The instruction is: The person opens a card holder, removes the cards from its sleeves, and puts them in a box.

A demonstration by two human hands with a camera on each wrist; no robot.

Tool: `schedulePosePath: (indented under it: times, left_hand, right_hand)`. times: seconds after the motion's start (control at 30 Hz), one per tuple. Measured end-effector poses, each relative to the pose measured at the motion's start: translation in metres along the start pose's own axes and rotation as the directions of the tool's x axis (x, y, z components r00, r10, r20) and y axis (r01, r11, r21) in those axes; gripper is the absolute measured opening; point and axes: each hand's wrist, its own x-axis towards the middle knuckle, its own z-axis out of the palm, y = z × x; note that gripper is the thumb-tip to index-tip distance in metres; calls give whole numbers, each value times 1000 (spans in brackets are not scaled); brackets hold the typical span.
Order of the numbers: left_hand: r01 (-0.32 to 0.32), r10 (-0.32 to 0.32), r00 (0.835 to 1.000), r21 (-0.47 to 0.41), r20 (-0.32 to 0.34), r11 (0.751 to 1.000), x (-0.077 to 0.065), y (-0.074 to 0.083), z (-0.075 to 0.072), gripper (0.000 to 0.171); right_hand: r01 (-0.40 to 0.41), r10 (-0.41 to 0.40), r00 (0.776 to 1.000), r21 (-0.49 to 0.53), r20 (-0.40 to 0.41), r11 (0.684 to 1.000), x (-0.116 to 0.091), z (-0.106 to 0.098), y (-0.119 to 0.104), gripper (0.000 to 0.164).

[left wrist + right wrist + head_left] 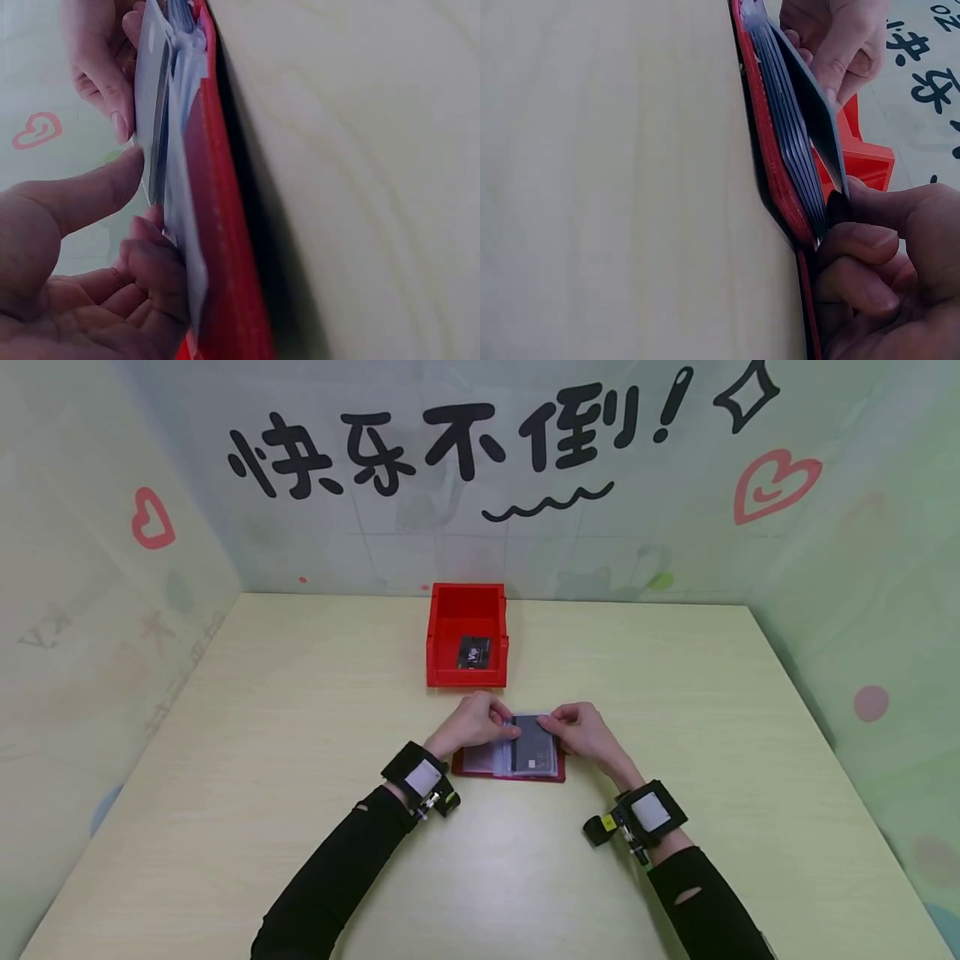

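A red card holder (510, 778) lies spread on the table, its clear sleeves (501, 762) fanned up from the cover. On its right half a dark grey card (534, 747) shows in a raised clear sleeve. My left hand (474, 722) pinches the sleeve at the upper left edge of that card, thumb in front and fingers curled behind. With thumb and index finger, my right hand (588, 733) pinches the card's upper right corner. In the right wrist view a stack of thin sleeves (784, 112) stands behind the raised card (821, 109).
Just beyond the hands stands a red bin (467, 678) holding a black card marked Vip (474, 652). The pale wooden table (300, 710) meets a printed backdrop (337, 552) at the back and sides. Each wrist wears a black camera strap.
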Motion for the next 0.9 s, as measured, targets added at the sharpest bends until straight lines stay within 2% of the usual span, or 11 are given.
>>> schedulePosePath:
  times: [0.13,0.37,0.47,0.73,0.9]
  left_hand:
    - [12,-12,1000,47,-1,999,-2,5,0,24]
    - [84,-85,996,91,6,992,-6,14,1,25]
    - [97,-98,995,98,3,990,-6,14,1,25]
    - [91,-90,996,55,-13,994,-8,11,0,27]
    - [107,-107,994,14,11,994,-9,11,0,29]
  right_hand:
    - [-3,3,1000,-3,3,1000,1,0,-1,30]
    - [-30,30,1000,-28,-1,999,0,0,-4,29]
    - [-34,34,999,-25,0,999,0,1,-4,28]
    - [-31,31,999,-26,8,999,2,1,-5,28]
    - [-36,37,999,-23,8,999,2,0,-5,28]
